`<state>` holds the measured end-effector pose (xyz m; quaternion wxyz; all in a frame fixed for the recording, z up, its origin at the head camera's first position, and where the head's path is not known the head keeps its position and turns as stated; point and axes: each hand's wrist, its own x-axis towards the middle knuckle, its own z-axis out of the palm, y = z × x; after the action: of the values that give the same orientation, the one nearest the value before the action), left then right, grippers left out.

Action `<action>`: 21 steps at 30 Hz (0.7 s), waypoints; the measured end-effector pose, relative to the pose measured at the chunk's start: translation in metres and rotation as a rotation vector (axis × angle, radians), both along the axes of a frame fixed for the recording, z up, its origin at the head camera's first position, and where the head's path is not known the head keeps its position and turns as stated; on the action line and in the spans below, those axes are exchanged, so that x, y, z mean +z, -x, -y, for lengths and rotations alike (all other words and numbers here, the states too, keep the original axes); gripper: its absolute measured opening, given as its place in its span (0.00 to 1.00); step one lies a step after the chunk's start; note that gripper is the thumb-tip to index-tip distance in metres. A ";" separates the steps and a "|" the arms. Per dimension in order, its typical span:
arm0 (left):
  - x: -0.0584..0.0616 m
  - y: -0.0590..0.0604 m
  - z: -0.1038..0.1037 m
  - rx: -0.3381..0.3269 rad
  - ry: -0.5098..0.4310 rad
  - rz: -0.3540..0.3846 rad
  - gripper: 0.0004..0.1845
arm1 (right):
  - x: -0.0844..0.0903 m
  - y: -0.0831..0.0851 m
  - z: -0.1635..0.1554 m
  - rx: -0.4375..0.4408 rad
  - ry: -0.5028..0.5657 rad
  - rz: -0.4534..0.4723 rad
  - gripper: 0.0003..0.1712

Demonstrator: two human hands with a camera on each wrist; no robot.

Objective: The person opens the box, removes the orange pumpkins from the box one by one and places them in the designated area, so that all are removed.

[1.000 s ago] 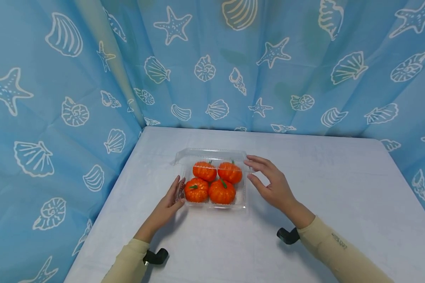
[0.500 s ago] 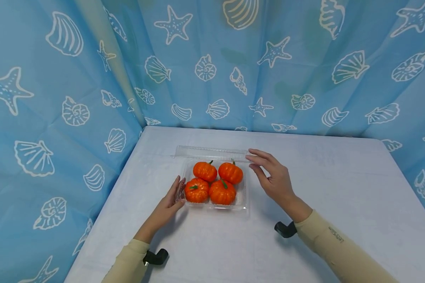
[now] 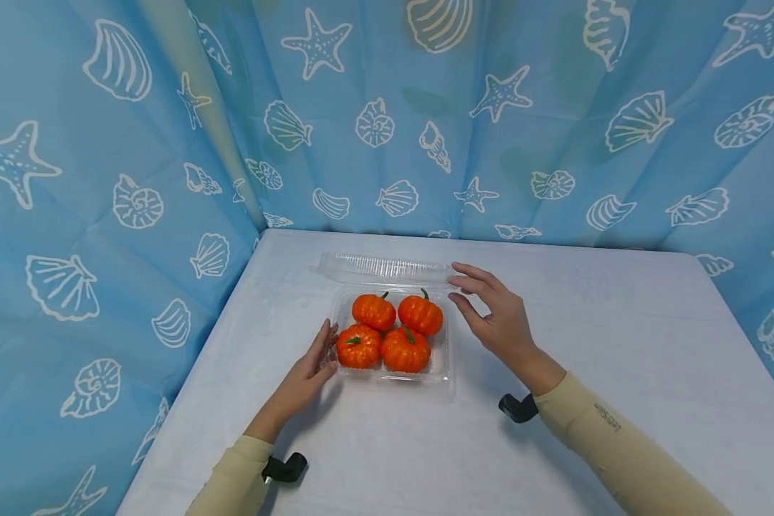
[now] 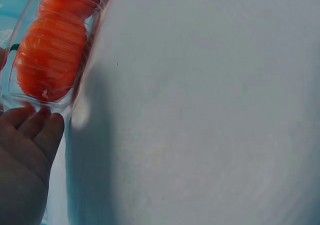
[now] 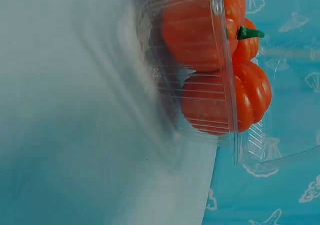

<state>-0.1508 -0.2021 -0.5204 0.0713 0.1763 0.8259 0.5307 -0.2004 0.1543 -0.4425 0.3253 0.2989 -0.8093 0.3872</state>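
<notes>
A clear plastic clamshell box [image 3: 435, 369] holds several small orange pumpkins [image 3: 405, 351] with green stems, packed in two rows. Its ribbed lid [image 3: 387, 268] is swung up and back behind the base. My left hand [image 3: 308, 376] rests along the box's left end, fingers extended; the left wrist view shows those fingertips [image 4: 56, 119] at the wall. At the lid's right end is my right hand [image 3: 503, 322], thumb apart from the slightly bent fingers, index fingertip at the lid's edge. Whether it pinches plastic is hard to see; the right wrist view leaves the hand out.
The box sits on a table with a white cloth [image 3: 587, 315]. A blue curtain [image 3: 361, 93] printed with shells and starfish hangs behind the table and along its left side. Dark wrist mounts [image 3: 285, 468] stick out from both sleeves.
The lid has tilted up and backward, uncovering the rear pumpkins. My right hand has moved slightly away from me beside it. The left hand and the box's base have stayed put.
</notes>
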 end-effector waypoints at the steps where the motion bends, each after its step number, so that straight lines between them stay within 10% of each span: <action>1: 0.000 0.000 0.000 0.006 0.011 0.002 0.42 | 0.000 0.002 0.000 -0.004 0.001 -0.004 0.24; 21: 0.004 -0.002 -0.002 0.058 0.094 0.026 0.49 | 0.006 0.046 -0.006 -0.113 0.044 0.005 0.25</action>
<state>-0.1493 -0.1997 -0.5162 0.0748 0.1420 0.8537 0.4954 -0.2459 0.1600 -0.4366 0.3509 0.2446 -0.8169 0.3869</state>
